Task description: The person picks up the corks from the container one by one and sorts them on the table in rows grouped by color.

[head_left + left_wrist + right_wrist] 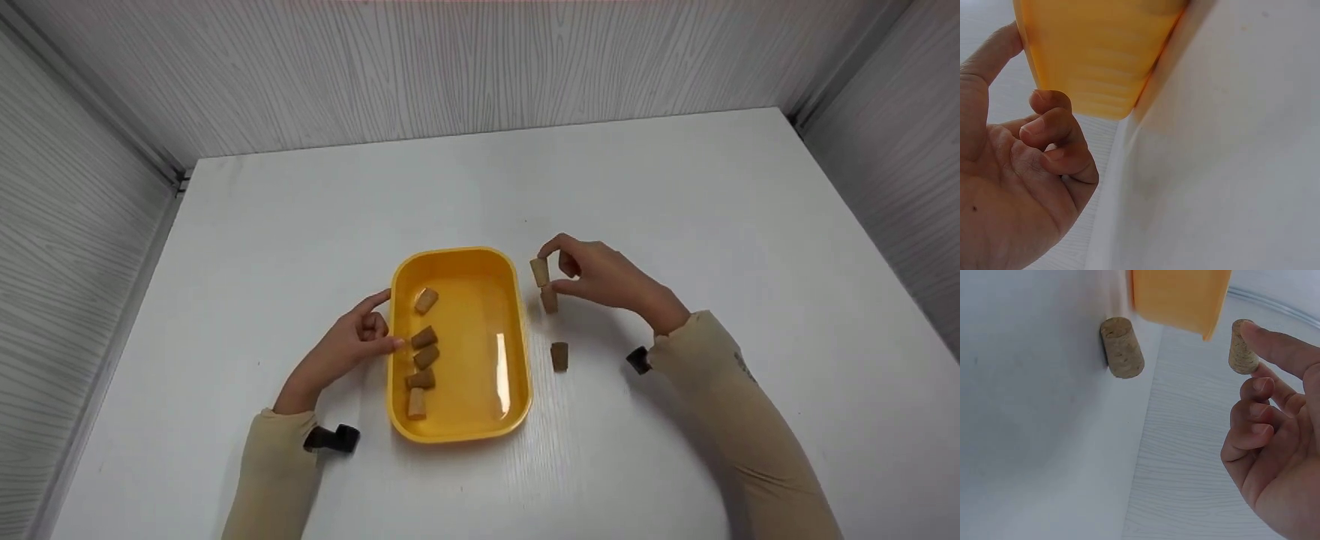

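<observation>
While pale grey wood-grain panels (480,67) enclose the smooth white table (300,217) on three sides, your left hand (346,339) grips the left rim of a yellow, rounded rectangular plastic tray (465,352), five tapered brown cork stoppers (426,301) lying inside. Your right hand (604,276), well apart, pinches a light tan tapered cork (539,272) just outside the tray's right edge; a dark brown cork (559,356) rests nearby.
</observation>
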A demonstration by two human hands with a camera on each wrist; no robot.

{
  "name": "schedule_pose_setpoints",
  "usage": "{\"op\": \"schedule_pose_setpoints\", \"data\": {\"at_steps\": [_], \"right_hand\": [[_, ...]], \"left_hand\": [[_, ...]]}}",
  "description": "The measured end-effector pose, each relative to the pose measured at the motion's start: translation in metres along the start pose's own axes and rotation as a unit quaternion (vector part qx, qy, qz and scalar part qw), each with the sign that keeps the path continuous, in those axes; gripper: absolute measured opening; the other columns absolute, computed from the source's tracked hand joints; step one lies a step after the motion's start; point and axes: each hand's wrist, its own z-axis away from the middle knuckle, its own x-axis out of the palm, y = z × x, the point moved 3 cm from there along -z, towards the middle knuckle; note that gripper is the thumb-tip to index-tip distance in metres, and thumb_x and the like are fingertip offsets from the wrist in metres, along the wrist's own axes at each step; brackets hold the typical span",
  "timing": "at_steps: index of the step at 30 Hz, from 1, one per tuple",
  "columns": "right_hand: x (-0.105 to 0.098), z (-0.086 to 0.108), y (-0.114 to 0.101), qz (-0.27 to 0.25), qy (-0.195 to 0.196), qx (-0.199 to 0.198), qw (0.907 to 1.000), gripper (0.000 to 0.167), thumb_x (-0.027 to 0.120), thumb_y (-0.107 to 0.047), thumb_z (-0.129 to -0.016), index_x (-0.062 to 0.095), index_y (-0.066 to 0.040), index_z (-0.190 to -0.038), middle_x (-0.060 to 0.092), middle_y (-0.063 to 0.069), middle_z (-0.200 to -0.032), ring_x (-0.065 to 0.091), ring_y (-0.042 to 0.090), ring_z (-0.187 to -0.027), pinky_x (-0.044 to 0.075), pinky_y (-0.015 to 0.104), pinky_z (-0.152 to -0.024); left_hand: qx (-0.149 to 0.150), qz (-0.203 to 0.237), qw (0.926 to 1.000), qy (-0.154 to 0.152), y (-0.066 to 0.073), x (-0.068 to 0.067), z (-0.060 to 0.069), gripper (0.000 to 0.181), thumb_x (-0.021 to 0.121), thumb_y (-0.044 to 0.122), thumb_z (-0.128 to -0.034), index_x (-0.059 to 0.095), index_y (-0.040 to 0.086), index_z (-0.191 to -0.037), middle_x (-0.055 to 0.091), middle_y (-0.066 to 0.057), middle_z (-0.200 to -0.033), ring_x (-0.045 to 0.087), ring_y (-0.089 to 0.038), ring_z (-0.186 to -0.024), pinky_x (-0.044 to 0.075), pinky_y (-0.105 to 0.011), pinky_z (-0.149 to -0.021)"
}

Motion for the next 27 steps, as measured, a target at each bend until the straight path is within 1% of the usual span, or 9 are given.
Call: {"op": "schedule_pose_setpoints", "data": {"at_steps": [3, 10, 16, 22, 27], "right_hand": [[-0.001, 0.002, 0.009, 0.012, -0.005, 0.014, 0.9998, 0.038, 0.07, -0.018, -0.088, 0.053, -0.011, -0.121, 0.051, 0.004, -0.08, 0.043, 0.017, -0.071, 0.037, 0.03, -0.066], [-0.001, 0.008, 0.03, 0.025, -0.029, 0.063, 0.9973, 0.04, 0.068, -0.022, -0.09, 0.051, -0.011, -0.124, 0.054, 0.006, -0.085, 0.044, 0.017, -0.07, 0.038, 0.03, -0.064], [-0.005, 0.013, 0.038, 0.037, -0.032, 0.079, 0.9957, 0.04, 0.068, -0.024, -0.09, 0.05, -0.012, -0.124, 0.056, 0.007, -0.088, 0.046, 0.017, -0.07, 0.038, 0.03, -0.064], [-0.003, 0.017, 0.047, 0.042, -0.039, 0.096, 0.9937, 0.04, 0.068, -0.025, -0.089, 0.051, -0.011, -0.123, 0.056, 0.007, -0.087, 0.046, 0.017, -0.068, 0.038, 0.03, -0.062], [0.0, 0.021, 0.051, 0.066, -0.045, 0.119, 0.9897, 0.039, 0.068, -0.026, -0.089, 0.052, -0.012, -0.122, 0.057, 0.007, -0.085, 0.046, 0.016, -0.067, 0.037, 0.029, -0.059]], "left_hand": [[-0.001, 0.0, 1.0, -0.001, 0.0, 0.0, 0.0, 0.077, 0.072, 0.019, -0.086, 0.03, 0.008, -0.15, 0.046, 0.0, -0.08, 0.04, -0.007, -0.066, 0.036, -0.02, -0.062], [-0.002, -0.011, 0.9999, 0.001, 0.001, -0.001, -0.001, 0.077, 0.072, 0.02, -0.0861, 0.031, 0.009, -0.15, 0.046, 0.0, -0.08, 0.041, -0.007, -0.066, 0.037, -0.02, -0.063], [0.0, -0.013, 0.9999, 0.002, 0.001, -0.001, -0.001, 0.077, 0.073, 0.02, -0.0862, 0.03, 0.009, -0.15, 0.046, 0.0, -0.08, 0.041, -0.007, -0.066, 0.037, -0.02, -0.063], [-0.002, -0.013, 0.9999, 0.005, 0.0, -0.001, 0.0, 0.076, 0.073, 0.019, -0.0861, 0.031, 0.01, -0.15, 0.047, 0.0, -0.08, 0.041, -0.007, -0.066, 0.037, -0.02, -0.063], [-0.002, -0.013, 0.9999, 0.004, 0.001, 0.001, 0.001, 0.076, 0.072, 0.021, -0.0864, 0.031, 0.01, -0.15, 0.046, 0.0, -0.081, 0.041, -0.007, -0.066, 0.037, -0.02, -0.063]]}}
